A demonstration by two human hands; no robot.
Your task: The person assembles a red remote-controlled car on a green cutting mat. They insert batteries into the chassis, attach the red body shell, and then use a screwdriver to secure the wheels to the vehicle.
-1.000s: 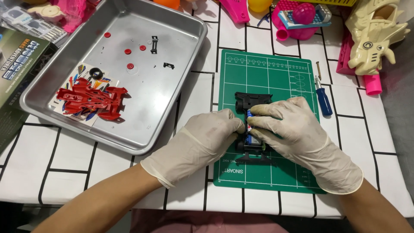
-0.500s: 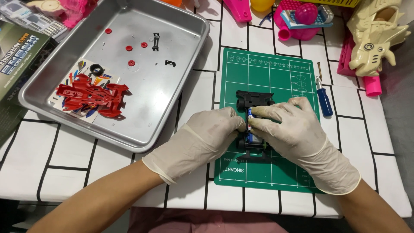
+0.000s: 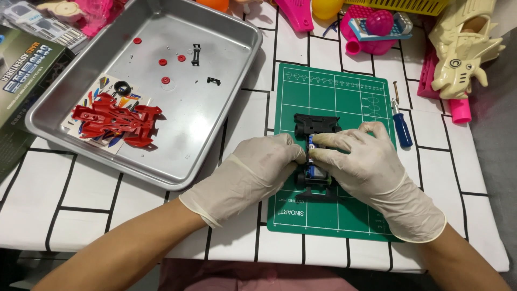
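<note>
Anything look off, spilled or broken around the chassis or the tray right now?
Nothing stands out. Both gloved hands, left hand and right hand, pinch the black chassis on the green mat. The red body shell and small parts lie loose inside the metal tray.

Just one view here, a head-worn camera looking steeply down at a white tabletop with black grid lines [image 3: 81,188], from the near edge, close enough that both forearms run off the bottom of frame. It faces away from the wearer: the green rectangular cutting mat [image 3: 334,97] sits about centre, the shiny metal baking tray [image 3: 226,134] fills the upper left, and pink and cream plastic toys [image 3: 463,48] get cropped along the top edge. No second view to compare overlap with.
</note>
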